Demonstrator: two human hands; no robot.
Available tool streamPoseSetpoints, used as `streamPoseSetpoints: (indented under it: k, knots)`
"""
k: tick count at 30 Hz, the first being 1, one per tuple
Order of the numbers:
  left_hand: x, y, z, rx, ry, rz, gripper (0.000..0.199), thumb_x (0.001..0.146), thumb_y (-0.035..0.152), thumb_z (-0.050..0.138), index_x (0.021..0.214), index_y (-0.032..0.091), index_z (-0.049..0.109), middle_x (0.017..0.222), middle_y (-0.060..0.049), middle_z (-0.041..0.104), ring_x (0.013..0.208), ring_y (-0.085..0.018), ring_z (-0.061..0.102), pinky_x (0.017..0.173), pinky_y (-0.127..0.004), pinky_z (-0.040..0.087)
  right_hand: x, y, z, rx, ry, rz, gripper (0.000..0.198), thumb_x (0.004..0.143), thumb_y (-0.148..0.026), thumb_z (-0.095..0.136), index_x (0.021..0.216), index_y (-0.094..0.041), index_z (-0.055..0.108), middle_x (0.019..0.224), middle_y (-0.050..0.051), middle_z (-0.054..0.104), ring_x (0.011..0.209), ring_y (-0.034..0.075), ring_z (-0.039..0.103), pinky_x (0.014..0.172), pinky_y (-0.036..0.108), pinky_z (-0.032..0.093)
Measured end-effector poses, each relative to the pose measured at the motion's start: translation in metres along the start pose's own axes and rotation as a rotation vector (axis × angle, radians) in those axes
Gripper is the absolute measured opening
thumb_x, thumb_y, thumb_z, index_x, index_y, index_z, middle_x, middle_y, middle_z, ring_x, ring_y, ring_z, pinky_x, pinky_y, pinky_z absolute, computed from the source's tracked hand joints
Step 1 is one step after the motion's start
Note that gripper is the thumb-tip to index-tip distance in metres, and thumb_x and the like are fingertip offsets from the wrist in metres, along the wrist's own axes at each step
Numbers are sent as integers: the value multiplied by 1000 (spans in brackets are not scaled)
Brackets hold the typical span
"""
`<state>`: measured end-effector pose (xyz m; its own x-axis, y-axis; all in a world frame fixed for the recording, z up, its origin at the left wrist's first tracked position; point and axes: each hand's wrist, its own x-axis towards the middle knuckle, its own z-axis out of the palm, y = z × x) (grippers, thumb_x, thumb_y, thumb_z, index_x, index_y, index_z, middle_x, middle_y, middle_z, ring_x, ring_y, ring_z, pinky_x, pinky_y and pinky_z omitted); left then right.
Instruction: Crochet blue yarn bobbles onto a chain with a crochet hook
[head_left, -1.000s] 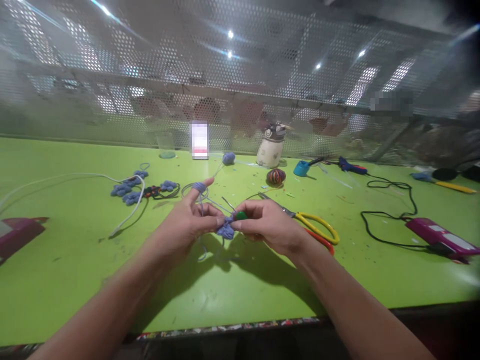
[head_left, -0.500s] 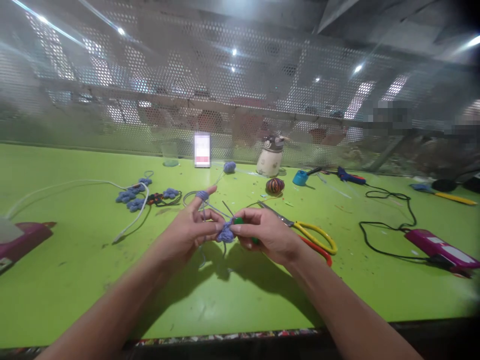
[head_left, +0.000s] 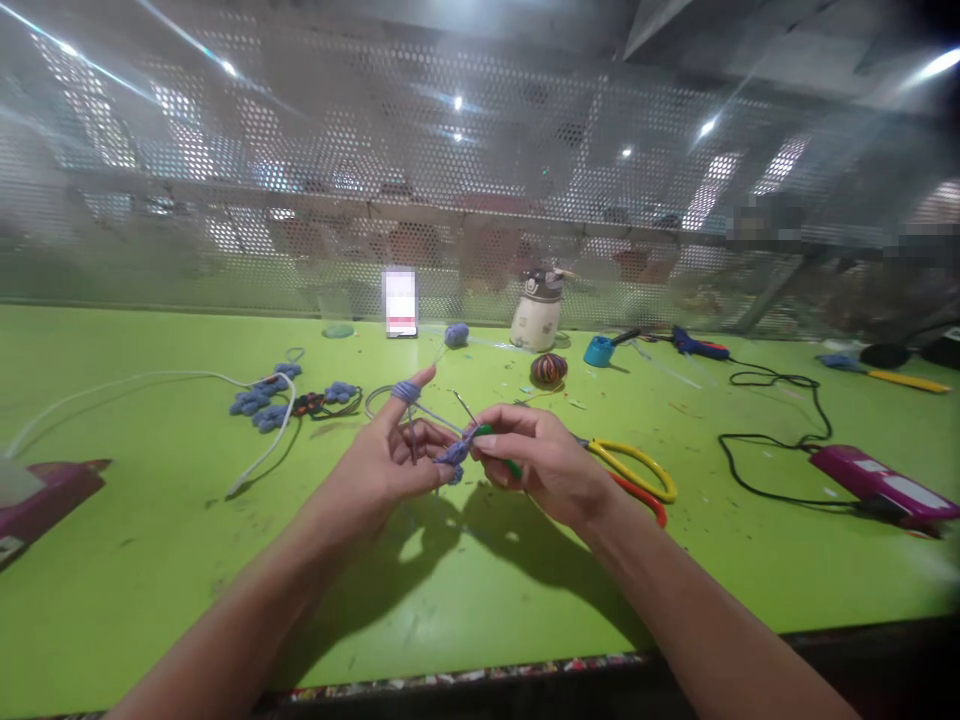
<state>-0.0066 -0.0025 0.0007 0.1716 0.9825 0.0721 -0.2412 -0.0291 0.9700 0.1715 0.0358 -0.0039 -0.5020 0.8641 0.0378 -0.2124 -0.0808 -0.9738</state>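
Observation:
My left hand [head_left: 394, 450] pinches a small piece of purple crochet work [head_left: 454, 455] between thumb and fingers. Purple yarn [head_left: 406, 391] is wound round its raised index finger, and a strand runs from there to the piece. A crochet hook [head_left: 489, 432] with a green handle is gripped in my right hand [head_left: 536, 455]. The hook's metal shaft points up and to the left, close above the crochet work. Behind the hands lies a purple yarn ball [head_left: 456, 335]. Scissors [head_left: 634, 468] with yellow and red handles lie just right of my right hand, their blades mostly hidden.
Crocheted purple flowers [head_left: 262, 400] lie at the left beside a white cable [head_left: 217, 375]. Along the back stand a phone [head_left: 400, 303] and a cream bottle [head_left: 537, 312]. A multicoloured yarn ball [head_left: 549, 369], a blue pot [head_left: 598, 350] and a magenta power strip [head_left: 885, 488] are on the right.
My right hand has drawn slightly away from the crochet work, and its thumb now rests on the green handle. The piece has tilted, and more of the hook shows.

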Motion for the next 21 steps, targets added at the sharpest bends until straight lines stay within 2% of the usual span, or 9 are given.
streamPoseSetpoints:
  k: [4, 8, 12, 17, 19, 21]
  knots:
    - [0, 0, 1, 62, 19, 20, 101, 68, 7, 76, 152, 22, 22, 83, -1, 69, 79, -15, 62, 73, -27, 48, 1, 2, 2, -94, 37, -36, 25, 71, -36, 77, 73, -15, 62, 54, -5, 52, 42, 6, 37, 42, 22, 22]
    - [5, -4, -5, 61, 3, 40, 106, 62, 7, 81, 151, 20, 24, 76, 1, 67, 72, -15, 60, 69, -28, 49, 1, 4, 3, -135, 44, -26, 31, 68, -40, 80, 72, -16, 62, 44, -9, 43, 40, 5, 31, 42, 22, 19]
    - [6, -6, -7, 120, 27, 73, 98, 65, 11, 81, 148, 19, 30, 75, 1, 65, 71, -15, 59, 68, -29, 50, 0, 3, 3, -76, 22, 20, 31, 66, -40, 81, 74, -15, 63, 46, -9, 43, 41, 5, 32, 43, 22, 21]
    - [2, -8, -3, 206, 104, 236, 77, 69, 13, 78, 139, 22, 47, 74, 1, 64, 68, -15, 59, 64, -27, 48, 1, 3, 1, 16, -11, -2, 27, 69, -35, 81, 73, -15, 63, 47, -8, 46, 41, 5, 33, 43, 23, 20]
    - [2, -8, -3, 172, 74, 231, 75, 69, 13, 79, 137, 22, 50, 73, 2, 64, 67, -15, 60, 65, -28, 49, 0, 4, 0, 44, -21, -14, 25, 70, -33, 80, 72, -16, 62, 49, -7, 46, 41, 5, 34, 44, 23, 20]
    - [3, -8, -4, 110, 18, 169, 76, 67, 13, 80, 136, 21, 49, 72, 2, 65, 67, -15, 60, 66, -28, 50, 0, 4, 0, 70, -36, -3, 25, 71, -33, 80, 71, -16, 61, 50, -7, 46, 42, 5, 35, 44, 22, 20]
